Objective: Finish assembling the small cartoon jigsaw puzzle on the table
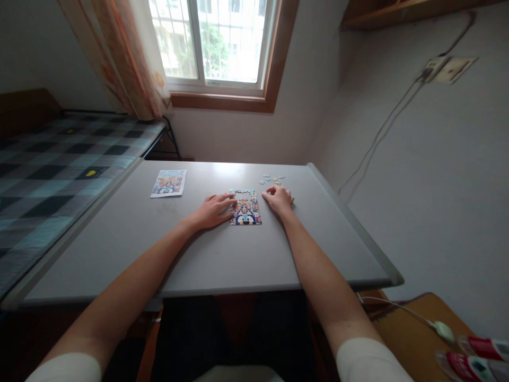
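A partly assembled jigsaw puzzle lies on the grey table, with a blue cartoon face along its near edge and a gap near its top. My left hand rests flat, fingers stretched out, its fingertips on the puzzle's left edge. Just right of the puzzle, my right hand has thumb and forefinger pinched together; whatever is between them is too small to make out. Behind that hand, several loose puzzle pieces are scattered. A printed reference picture lies farther left, showing a similar image.
The table has a raised rim on its right side. A bed with a checked cover stands to the left. At lower right are a wooden stool, a white cable with a plug, and bottles with red labels.
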A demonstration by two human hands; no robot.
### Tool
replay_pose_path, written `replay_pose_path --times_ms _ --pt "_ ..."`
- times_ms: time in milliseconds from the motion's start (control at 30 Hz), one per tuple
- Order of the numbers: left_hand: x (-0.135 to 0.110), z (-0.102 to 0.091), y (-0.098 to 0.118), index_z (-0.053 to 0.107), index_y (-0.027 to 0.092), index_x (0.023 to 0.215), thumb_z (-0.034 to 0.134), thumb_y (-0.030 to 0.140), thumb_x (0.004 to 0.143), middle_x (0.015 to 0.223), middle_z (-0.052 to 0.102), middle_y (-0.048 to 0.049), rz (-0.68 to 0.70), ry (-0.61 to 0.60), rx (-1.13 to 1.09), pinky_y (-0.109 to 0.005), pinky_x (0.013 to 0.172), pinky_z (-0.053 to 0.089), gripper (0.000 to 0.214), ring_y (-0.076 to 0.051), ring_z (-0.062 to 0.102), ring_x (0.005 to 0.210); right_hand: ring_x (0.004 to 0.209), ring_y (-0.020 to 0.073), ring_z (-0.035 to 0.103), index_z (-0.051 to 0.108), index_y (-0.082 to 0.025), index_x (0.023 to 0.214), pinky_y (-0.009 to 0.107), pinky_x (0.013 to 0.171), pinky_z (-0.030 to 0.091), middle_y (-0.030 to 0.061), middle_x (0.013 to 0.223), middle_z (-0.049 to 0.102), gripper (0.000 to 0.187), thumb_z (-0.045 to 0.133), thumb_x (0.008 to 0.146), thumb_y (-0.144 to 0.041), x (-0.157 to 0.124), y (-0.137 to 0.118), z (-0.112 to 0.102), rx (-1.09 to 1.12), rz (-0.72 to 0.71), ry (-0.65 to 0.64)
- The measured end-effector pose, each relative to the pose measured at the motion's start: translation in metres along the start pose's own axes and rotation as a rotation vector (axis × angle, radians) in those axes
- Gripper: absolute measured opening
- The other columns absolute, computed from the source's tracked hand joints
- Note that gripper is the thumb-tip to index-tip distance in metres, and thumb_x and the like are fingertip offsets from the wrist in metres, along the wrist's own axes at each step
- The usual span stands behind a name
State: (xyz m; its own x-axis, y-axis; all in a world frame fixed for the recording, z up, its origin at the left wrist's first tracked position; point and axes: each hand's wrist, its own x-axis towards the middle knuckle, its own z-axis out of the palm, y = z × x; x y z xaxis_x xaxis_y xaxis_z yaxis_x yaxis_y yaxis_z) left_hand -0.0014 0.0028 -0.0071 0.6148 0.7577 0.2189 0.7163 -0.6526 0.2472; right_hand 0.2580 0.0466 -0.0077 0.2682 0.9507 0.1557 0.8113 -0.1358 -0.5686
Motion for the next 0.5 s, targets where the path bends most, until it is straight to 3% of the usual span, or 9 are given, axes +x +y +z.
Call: replay_pose_path --times_ms 233,400,500 --pt "0.000 -0.001 0.000 0.050 0.030 0.132 0.040 0.050 0.092 0.149 0.033 -0.0039 -0.020 0.005 0.006 -0.042 0.111 0.026 0.046 -0.023 0.040 0.131 0.086 0.0192 0.060 0.065 -0.026 0.091 0.041 0.090 0.036 -0.0014 0.084 0.069 0.019 0.063 0.073 -0.029 0.000 -0.002 0.000 0.119 -0.045 0.001" --pt "0.001 -0.003 0.002 0.048 0.025 0.135 0.035 0.054 0.093 0.145 0.041 -0.0064 -0.025 -0.029 -0.008 -0.042 0.111 0.024 0.053 -0.024 0.034 0.135 0.074 0.0161 0.061 0.072 -0.023 0.088 0.033 0.081 0.045 0.0012 0.086 0.071 0.017 0.061 0.077 -0.029 0.000 -0.006 0.003 0.284 -0.154 -0.005" --pt "0.001 -0.004 0.003 0.051 0.028 0.132 0.034 0.054 0.093 0.142 0.046 -0.0031 -0.013 -0.026 -0.018 -0.042 0.111 0.025 0.050 -0.025 0.034 0.135 0.073 0.0154 0.062 0.073 -0.020 0.091 0.030 0.078 0.048 0.0037 0.088 0.072 0.019 0.060 0.078 -0.027 -0.003 -0.013 0.006 0.370 -0.268 -0.001"
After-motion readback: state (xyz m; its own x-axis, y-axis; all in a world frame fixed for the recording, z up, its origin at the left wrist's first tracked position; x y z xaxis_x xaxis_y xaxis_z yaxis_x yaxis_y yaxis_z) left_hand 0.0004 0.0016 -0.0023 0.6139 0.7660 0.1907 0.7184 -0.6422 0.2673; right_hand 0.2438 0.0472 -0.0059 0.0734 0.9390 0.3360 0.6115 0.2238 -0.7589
